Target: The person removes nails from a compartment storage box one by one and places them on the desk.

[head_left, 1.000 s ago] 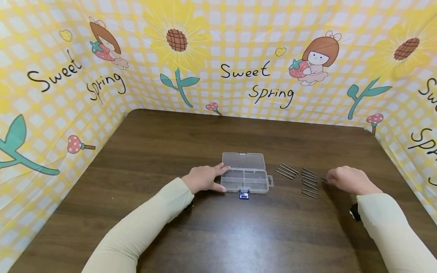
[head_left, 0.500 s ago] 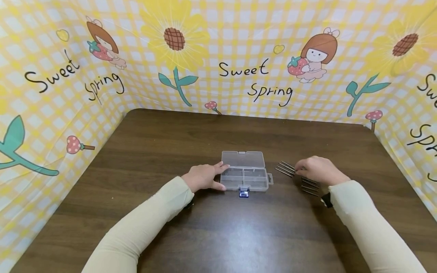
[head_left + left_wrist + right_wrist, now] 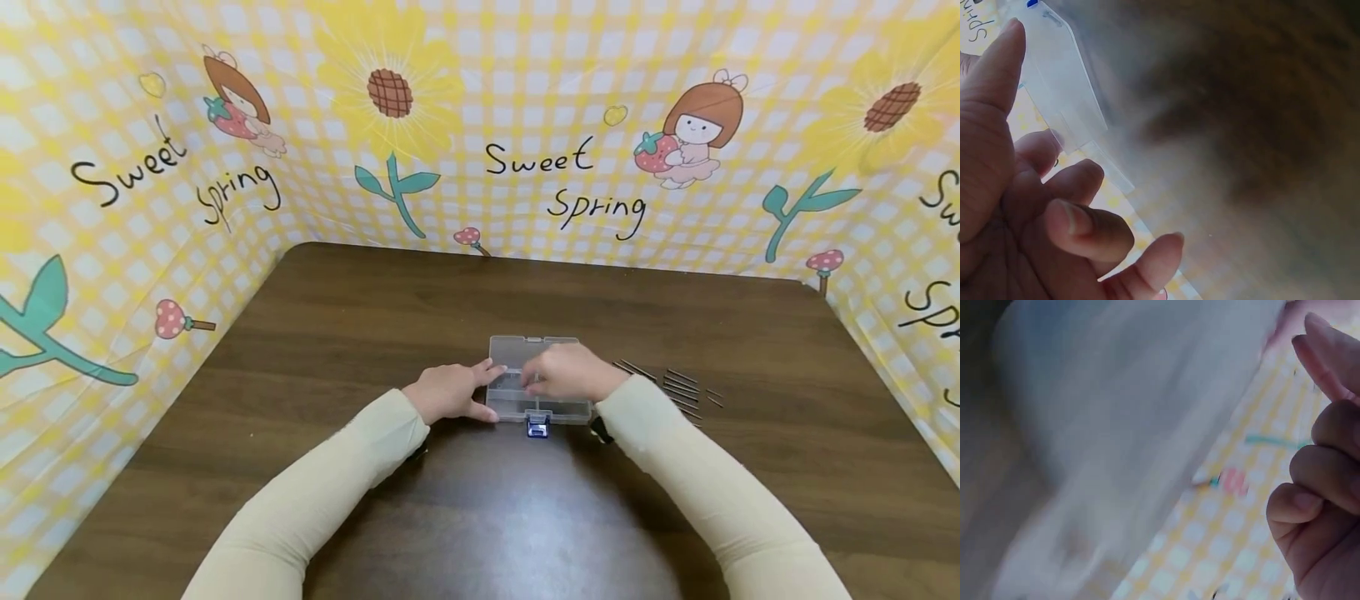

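A clear plastic compartment box [image 3: 501,408] lies on the table with its lid [image 3: 506,350] swung back and a blue latch [image 3: 537,427] at the front. My left hand [image 3: 448,393] rests against the box's left side, forefinger and thumb spread along its edge. Over the compartments is my right hand [image 3: 568,371]; its thumb and forefinger tips are close together in the right wrist view, the other fingers [image 3: 1329,475] curled. I cannot tell whether a rod is between those tips. Several thin metal rods [image 3: 681,390] lie right of the box, with two shorter ones [image 3: 715,398] beyond.
Brown wooden table [image 3: 360,308] under everything. A yellow checked cloth [image 3: 525,100] with printed flowers and figures stands round its back and sides. The right forearm [image 3: 697,483] overlaps part of the rods in the head view.
My right hand has moved left from the short rods, over the other rods, to the box's compartments. My left hand has stayed at the box's left side.
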Demonstrator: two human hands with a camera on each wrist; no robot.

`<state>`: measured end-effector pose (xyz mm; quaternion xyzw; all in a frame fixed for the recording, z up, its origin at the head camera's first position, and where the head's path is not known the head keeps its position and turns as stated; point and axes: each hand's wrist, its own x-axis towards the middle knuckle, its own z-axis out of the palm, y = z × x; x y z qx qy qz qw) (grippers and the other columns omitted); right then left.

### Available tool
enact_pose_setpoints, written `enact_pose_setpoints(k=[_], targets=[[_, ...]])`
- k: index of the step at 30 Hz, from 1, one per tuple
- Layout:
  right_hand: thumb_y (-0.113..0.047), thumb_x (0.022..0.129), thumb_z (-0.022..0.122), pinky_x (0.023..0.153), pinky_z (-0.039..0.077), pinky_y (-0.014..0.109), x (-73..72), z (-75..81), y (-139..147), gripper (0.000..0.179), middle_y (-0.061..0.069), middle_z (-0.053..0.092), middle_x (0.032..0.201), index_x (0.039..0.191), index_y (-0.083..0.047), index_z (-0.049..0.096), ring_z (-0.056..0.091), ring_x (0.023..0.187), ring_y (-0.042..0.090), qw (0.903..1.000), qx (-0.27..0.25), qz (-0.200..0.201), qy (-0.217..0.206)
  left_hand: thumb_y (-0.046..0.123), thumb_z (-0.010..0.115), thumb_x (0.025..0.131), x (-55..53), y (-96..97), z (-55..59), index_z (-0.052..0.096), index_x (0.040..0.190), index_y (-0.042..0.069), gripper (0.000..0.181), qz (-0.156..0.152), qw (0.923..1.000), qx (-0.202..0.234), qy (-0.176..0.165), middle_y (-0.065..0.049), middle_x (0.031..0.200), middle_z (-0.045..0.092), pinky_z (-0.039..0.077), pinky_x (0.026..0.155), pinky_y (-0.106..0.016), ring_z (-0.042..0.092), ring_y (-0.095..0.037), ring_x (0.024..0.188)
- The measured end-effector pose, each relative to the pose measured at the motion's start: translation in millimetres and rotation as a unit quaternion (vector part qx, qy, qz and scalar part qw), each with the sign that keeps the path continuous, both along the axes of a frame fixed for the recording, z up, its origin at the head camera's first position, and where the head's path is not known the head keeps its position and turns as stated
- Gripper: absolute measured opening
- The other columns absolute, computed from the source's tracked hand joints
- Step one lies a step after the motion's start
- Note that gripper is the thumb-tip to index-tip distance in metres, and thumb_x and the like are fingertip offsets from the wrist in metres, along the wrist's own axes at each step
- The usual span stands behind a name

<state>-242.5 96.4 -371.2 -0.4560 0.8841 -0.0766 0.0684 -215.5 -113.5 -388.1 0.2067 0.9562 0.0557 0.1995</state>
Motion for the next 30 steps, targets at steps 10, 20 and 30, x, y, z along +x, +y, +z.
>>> enact_pose_setpoints(k=[10,20,30], targets=[[-0.019,0.083,0.074,0.073,0.052,0.037,2.6,-6.7,-31.6,0.008,-0.002,0.072,0.09,0.091,-0.018,0.076,0.066,0.082,0.017,0.9982,0.059,0.006,-0.006,0.055,0.067,0.081,-1.4,0.6,0.4,0.033,0.15,0.031,0.081,0.0,1.0,-0.005,0.003,0.003,0.155,0.03,0.044,0.057,-0.033,0.055,-0.029,0.118],[-0.009,0.079,0.072,0.064,0.053,0.036,5.9,-13.1,-38.1,0.012,-0.005,0.072,0.082,0.08,-0.019,0.077,0.067,0.076,0.016,0.9971,0.073,0.011,0.021,0.055,0.068,0.08,-1.2,-1.5,-0.1,0.033,0.15,0.031,0.082,-0.003,0.9999,0.012,0.009,0.002,0.154,0.03,0.042,0.053,-0.032,0.054,-0.029,0.12],[-0.012,0.083,0.071,0.064,0.054,0.035,8.0,-16.9,-41.2,0.01,-0.006,0.072,0.082,0.081,-0.019,0.078,0.068,0.075,0.015,0.9965,0.069,0.037,0.03,0.056,0.068,0.079,0.4,-3.7,-3.1,0.035,0.15,0.03,0.083,-0.01,0.9997,0.015,0.019,0.002,0.153,0.032,0.039,0.048,-0.03,0.061,-0.028,0.105]])
